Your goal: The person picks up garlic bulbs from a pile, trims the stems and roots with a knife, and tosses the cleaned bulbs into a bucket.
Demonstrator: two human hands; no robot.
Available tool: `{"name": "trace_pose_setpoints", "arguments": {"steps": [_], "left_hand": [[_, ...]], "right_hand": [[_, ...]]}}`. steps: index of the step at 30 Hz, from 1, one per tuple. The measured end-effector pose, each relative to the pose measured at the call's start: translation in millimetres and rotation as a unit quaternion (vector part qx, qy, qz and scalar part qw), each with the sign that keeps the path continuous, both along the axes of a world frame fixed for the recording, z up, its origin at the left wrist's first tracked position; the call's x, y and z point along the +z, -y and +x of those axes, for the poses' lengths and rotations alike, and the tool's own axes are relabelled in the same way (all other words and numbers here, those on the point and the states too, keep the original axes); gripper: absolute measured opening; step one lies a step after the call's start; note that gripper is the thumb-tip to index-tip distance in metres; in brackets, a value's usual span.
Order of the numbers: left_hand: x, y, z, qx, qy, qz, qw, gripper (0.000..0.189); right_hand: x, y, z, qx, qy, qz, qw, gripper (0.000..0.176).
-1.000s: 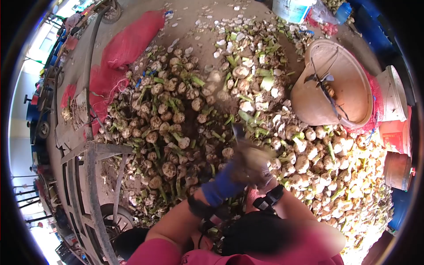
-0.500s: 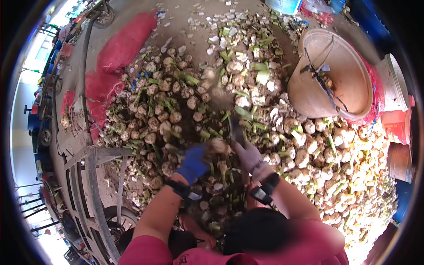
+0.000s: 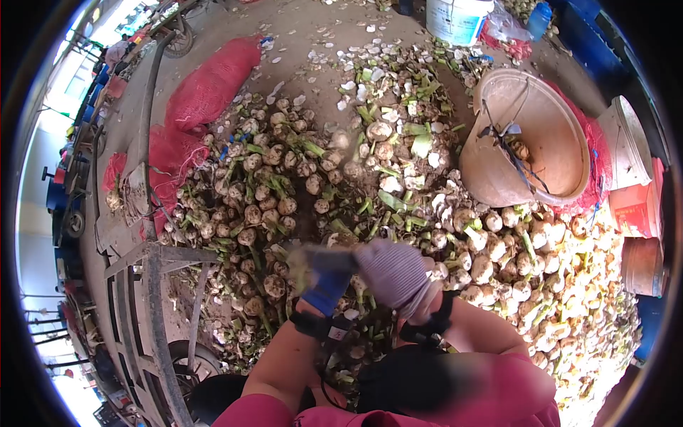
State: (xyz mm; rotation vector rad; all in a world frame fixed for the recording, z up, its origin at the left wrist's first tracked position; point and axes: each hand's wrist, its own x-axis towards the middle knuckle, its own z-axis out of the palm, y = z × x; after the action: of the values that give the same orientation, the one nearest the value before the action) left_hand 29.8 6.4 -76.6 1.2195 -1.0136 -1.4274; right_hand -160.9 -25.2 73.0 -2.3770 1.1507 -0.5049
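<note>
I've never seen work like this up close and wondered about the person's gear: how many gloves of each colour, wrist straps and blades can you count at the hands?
Blue glove, on the left hand: 1
Pale striped glove, on the right hand: 1
Black wrist straps: 2
Dark blade, blurred: 1
Total: 5

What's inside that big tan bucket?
Inside the bucket, a brownish lump shows behind dark cords; I can't tell what it is. The bucket's near side hides part of the bottom.
</note>
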Motion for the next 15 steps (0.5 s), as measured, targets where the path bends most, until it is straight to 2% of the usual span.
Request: {"name": "trace_pose_setpoints", "arguments": {"steps": [1, 3, 4, 5, 6, 7, 8, 9, 10, 11, 14, 15], "left_hand": [[-1.7, -7.9, 2.0, 0.028, -0.191, 0.067, 0.979, 0.031], [-3.2, -17.5, 5.1, 0.019, -0.379, 0.087, 0.921, 0.033], [-2.8, -22.0, 6.3, 0.015, -0.464, 0.103, 0.88, 0.035], [-11.6, -20.8, 6.3, -0.009, -0.481, 0.073, 0.874, 0.035], [10.7, -18.3, 1.7, -0.016, -0.33, 0.06, 0.942, 0.035], [33.9, -15.5, -3.2, -0.031, -0.147, 0.053, 0.987, 0.036], [57.2, -12.8, -8.1, -0.044, 0.018, 0.055, 0.997, 0.037], [54.4, -5.9, -8.7, -0.013, -0.142, 0.105, 0.984, 0.038], [55.1, -9.6, -10.3, 0.013, -0.297, 0.163, 0.941, 0.04], [60.2, -16.3, -15.6, 0.006, -0.225, 0.14, 0.964, 0.041], [87.7, -11.0, -40.3, 0.007, -0.007, 0.009, 1.0, 0.046], [71.9, -16.3, -27.9, -0.028, 0.137, -0.066, 0.988, 0.047]], "right_hand": [[-4.3, -4.1, 1.0, 0.011, -0.004, -0.019, 1.0, 0.02], [-20.5, -3.6, 3.9, 0.04, -0.014, -0.066, 0.997, 0.022], [-28.2, 7.2, 0.1, 0.047, -0.029, 0.01, 0.998, 0.021], [-39.3, 22.7, -9.0, 0.052, -0.044, 0.087, 0.994, 0.021], [-67.7, 34.3, -20.0, -0.122, -0.114, 0.18, 0.969, 0.019], [-149.2, 45.8, -42.4, -0.284, -0.057, 0.208, 0.934, 0.02], [-101.0, 37.2, -47.4, -0.37, 0.043, 0.334, 0.866, 0.023], [-110.6, 26.8, -40.4, -0.321, 0.11, 0.281, 0.898, 0.025], [-102.1, 11.4, -28.1, -0.277, 0.175, 0.234, 0.915, 0.026], [-89.0, 1.3, -16.0, -0.264, 0.182, 0.433, 0.842, 0.03], [-133.4, -12.9, 4.6, -0.129, 0.31, 0.502, 0.797, 0.037], [-159.7, -13.4, 3.9, -0.068, 0.306, 0.477, 0.821, 0.037]]}}
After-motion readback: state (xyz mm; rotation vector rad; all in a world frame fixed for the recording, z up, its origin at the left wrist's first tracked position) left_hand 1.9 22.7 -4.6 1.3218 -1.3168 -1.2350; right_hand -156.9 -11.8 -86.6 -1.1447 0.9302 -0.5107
